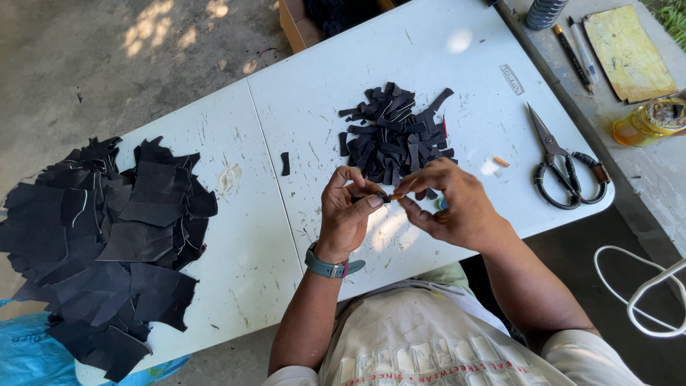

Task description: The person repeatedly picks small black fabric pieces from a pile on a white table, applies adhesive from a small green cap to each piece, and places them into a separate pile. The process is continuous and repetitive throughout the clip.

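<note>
Small black strip (384, 198) pinched between fingertips, just above white table (286, 107).

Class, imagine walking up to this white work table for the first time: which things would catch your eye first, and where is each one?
First, the two hands, left hand and right hand, meeting at the near edge of the scratched white folding table, pinching a small dark piece between the fingertips. Just beyond them sits a heap of short black cut strips, and a large pile of black sheet offcuts spreads over the table's left end. Black-handled metal scissors lie closed at the right.

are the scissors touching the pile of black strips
Apart. The head view shows bare white table between the scissors and the strip pile.
</note>
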